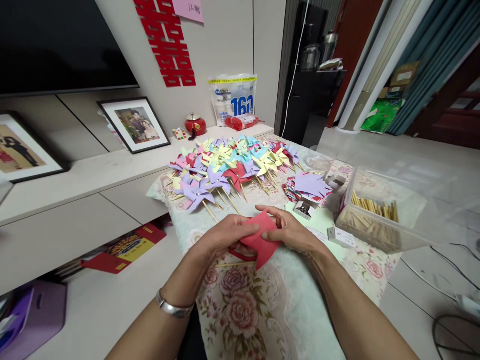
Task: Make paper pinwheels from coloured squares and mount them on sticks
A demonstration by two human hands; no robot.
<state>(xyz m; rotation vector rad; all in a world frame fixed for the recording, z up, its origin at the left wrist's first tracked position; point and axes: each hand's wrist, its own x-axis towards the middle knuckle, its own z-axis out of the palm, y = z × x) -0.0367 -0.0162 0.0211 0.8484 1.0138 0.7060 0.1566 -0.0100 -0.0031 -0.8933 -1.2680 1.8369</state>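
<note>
Both my hands hold one red paper square [262, 242] just above the flowered tablecloth [285, 310]. My left hand [225, 235] pinches its left side, fingers curled over the top edge. My right hand [290, 230] grips its right side, thumb on the paper. A thin wooden stick [234, 264] lies on the cloth just under the paper. Beyond my hands lies a heap of finished paper pinwheels [232, 167] in purple, yellow, blue, pink and red, on sticks.
A clear plastic box [378, 220] of wooden sticks stands to the right. A stack of cut paper squares [309, 185] and a small stapler [305, 207] lie behind my right hand. A low cabinet [75, 200] with framed photos runs along the left.
</note>
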